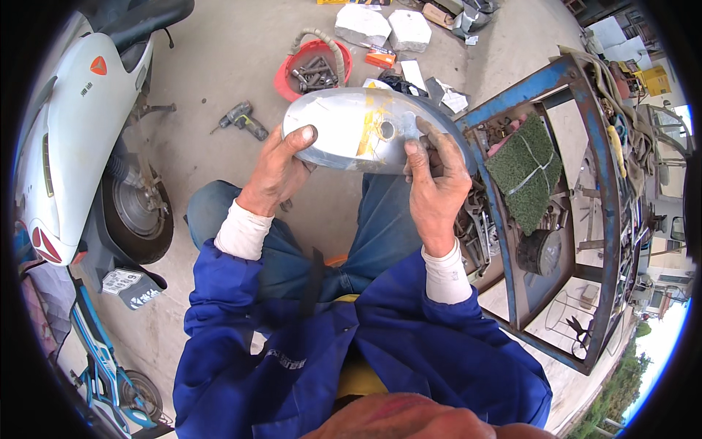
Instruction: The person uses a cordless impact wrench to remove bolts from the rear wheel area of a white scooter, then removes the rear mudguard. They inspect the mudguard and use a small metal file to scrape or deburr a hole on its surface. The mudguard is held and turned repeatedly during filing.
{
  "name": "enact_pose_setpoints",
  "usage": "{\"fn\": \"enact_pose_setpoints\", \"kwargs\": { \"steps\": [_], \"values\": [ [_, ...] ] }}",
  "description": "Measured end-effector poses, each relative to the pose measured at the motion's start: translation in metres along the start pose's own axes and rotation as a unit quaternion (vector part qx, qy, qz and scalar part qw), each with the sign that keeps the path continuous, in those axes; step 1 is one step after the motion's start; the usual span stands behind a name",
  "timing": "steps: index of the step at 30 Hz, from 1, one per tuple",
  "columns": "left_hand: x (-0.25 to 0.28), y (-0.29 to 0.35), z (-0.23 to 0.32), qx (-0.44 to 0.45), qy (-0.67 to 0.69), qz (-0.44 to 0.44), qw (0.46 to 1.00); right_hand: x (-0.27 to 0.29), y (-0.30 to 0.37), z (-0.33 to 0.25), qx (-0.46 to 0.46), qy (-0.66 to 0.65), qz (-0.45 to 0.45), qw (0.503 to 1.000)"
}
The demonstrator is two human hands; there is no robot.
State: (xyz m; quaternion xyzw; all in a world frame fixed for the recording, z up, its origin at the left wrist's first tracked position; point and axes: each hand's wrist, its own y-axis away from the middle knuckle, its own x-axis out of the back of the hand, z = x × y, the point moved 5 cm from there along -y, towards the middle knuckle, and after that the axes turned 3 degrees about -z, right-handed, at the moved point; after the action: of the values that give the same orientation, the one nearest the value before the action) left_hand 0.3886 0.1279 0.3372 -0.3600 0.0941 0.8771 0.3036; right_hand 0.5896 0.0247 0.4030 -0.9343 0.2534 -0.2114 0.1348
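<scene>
A silver, elongated, rounded metal shell (pixel 329 128) is held up in front of me, above my knees. Near its middle it has a round hole, with a torn yellow band running beside it. My left hand (pixel 281 170) grips its left end, thumb on the upper face and fingers mostly hidden underneath. Toward the right part, my right hand (pixel 439 164) is closed on the shell near the hole, its thumb and bent fingers by the lower edge. The shell's underside is hidden from view.
A cordless drill (pixel 243 121) lies on the concrete, left of a red container (pixel 287 82) of metal parts with a wrapped handle. A white scooter (pixel 88 139) stands at left. On the right, a blue metal rack (pixel 504 274) holds tools and a green mat (pixel 521 157). White blocks (pixel 363 26) lie beyond.
</scene>
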Motion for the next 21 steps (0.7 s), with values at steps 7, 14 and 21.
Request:
{"fn": "enact_pose_setpoints", "kwargs": {
  "steps": [7,14,21],
  "values": [
    [-0.002,-0.005,-0.007,-0.003,0.037,0.027,0.999,-0.008,0.022,0.016,-0.113,-0.101,-0.007,0.988],
    [0.000,-0.002,-0.017,0.011,0.061,0.079,0.995,-0.015,0.033,0.021,-0.120,-0.003,-0.033,0.992],
    [0.004,-0.001,-0.024,0.023,0.072,0.087,0.993,-0.025,0.037,0.019,-0.077,0.058,-0.037,0.995]
  ]
}}
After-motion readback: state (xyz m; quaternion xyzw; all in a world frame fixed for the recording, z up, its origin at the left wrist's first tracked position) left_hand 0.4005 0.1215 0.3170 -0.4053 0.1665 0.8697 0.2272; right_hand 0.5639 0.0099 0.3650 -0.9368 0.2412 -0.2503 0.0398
